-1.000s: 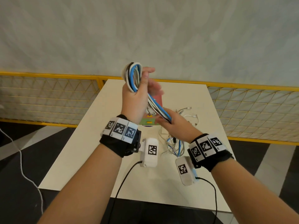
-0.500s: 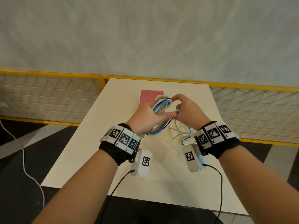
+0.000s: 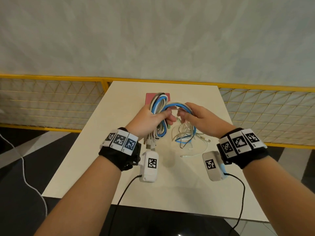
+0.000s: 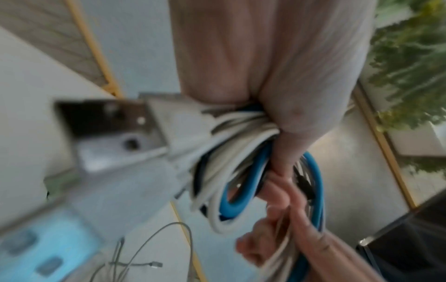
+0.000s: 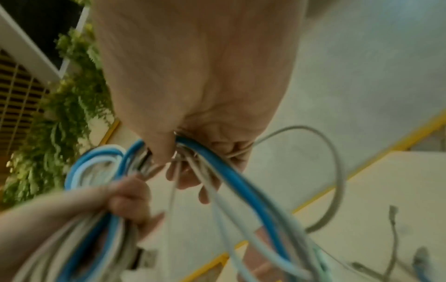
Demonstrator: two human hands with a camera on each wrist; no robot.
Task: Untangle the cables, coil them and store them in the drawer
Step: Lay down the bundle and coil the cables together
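My left hand (image 3: 166, 116) grips a coil of blue, white and black cables (image 3: 158, 104), held upright over the middle of the table; its USB plugs (image 3: 150, 142) hang below my palm. My right hand (image 3: 185, 111) holds a bunch of blue and white strands (image 3: 176, 105) that arches across from the coil. The loose cable ends (image 3: 185, 138) trail from that hand down to the tabletop. In the left wrist view my thumb presses the coil (image 4: 231, 171). In the right wrist view the blue cable (image 5: 231, 175) runs through my curled fingers. A pink drawer box (image 3: 148, 99) stands behind the coil, mostly hidden.
The cream table (image 3: 110, 167) carries only the box and the loose cable ends. A yellow mesh fence (image 3: 51, 103) runs behind it along a pale wall. A white cord (image 3: 23, 174) lies on the dark floor to the left.
My left hand came down from head height to just above the table. Now the coil stands more upright and my right hand has drawn strands out to the right.
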